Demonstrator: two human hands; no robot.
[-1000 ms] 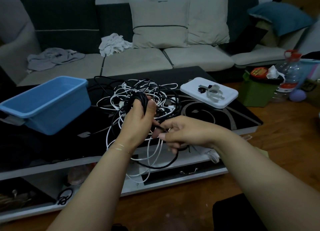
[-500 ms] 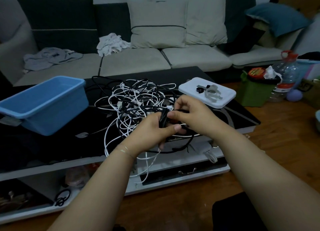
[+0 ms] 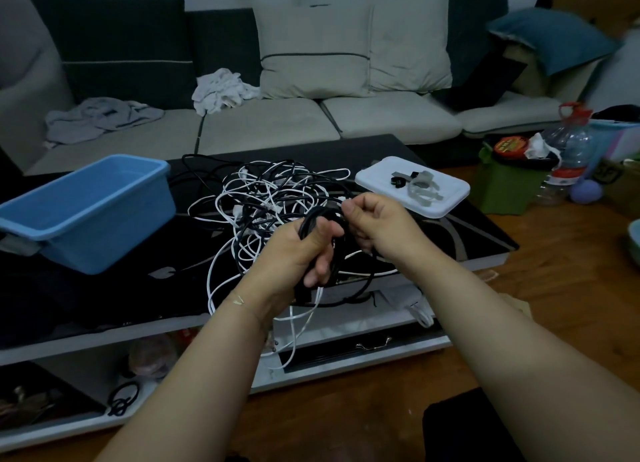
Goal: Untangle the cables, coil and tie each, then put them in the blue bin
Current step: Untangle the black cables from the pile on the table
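Because a coil falls apart unless something pins its loops together, the left hand [image 3: 304,250] is wrapped around a bundle of black cable [image 3: 317,219], thumb across the top and fingers curled underneath, so the turns stack in one fist. The right hand [image 3: 375,222] sits just beside it, fingers curled and pinching what looks like the free run of the same cable; exactly which strand it holds is hard to tell in the dim light. Held that close, it can feed each new loop straight into the left hand's grip.

Both hands work just in front of the tangle [image 3: 273,198], a heap of white and black cables on the dark table [image 3: 485,233], probably so the trailing end can slide out of the tangle without dragging the heap along. Some white loops hang from the tangle over the table's near edge.

To the right of the tangle lies a white lid [image 3: 446,198] carrying several grey and black ties [image 3: 420,184], within reach for binding the coil. To the left of the tangle stands the blue bin [image 3: 86,212], open-topped and with nothing visible in it, so I judge this to be an early cable, with tying and dropping it in the bin not yet done.
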